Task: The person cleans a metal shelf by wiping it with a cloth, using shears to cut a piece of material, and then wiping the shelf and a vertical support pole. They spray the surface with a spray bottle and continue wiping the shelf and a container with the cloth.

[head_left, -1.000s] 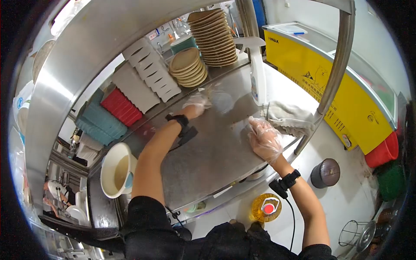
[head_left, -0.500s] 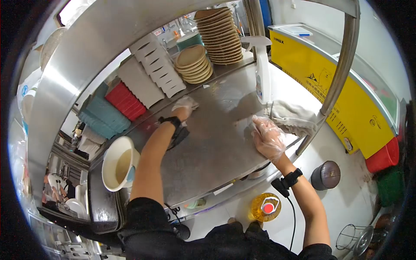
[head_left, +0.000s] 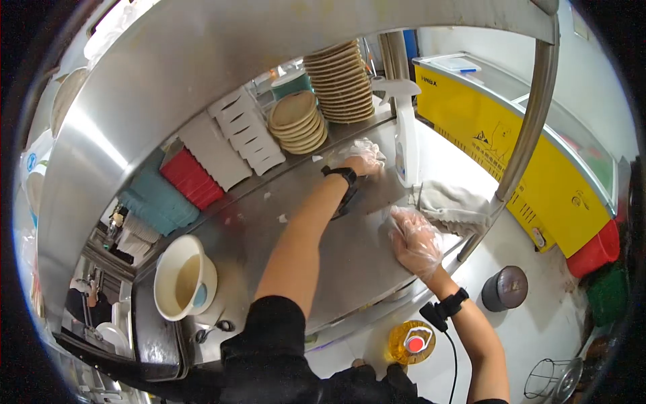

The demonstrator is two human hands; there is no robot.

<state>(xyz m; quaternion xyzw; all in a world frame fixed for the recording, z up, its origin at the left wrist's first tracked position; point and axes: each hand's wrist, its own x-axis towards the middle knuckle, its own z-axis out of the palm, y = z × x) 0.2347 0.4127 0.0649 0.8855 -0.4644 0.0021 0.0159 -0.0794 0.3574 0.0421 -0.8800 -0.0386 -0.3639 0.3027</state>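
My left hand (head_left: 364, 157), in a clear plastic glove, presses on the steel counter (head_left: 303, 249) just left of a white spray bottle (head_left: 406, 138). Its fingers look curled down, and what lies under them is hidden. Gloved as well, my right hand (head_left: 415, 241) rests at the counter's right front edge with its fingers bent together; nothing can be made out in it. A grey cloth (head_left: 452, 205) lies just beyond my right hand. Small white scraps (head_left: 282, 218) dot the counter.
Stacked round plates (head_left: 340, 84), smaller plates (head_left: 296, 121), white trays (head_left: 215, 151), red trays (head_left: 192, 176) and teal trays (head_left: 158, 198) line the back. A white bucket (head_left: 185, 277) holds cloudy liquid at left. An oil jug (head_left: 410, 342) stands on the floor. A steel post (head_left: 528, 128) rises at right.
My left hand has moved right along the back of the counter, from near the small plates to beside the spray bottle. My right hand has barely moved. The view has shifted slightly.
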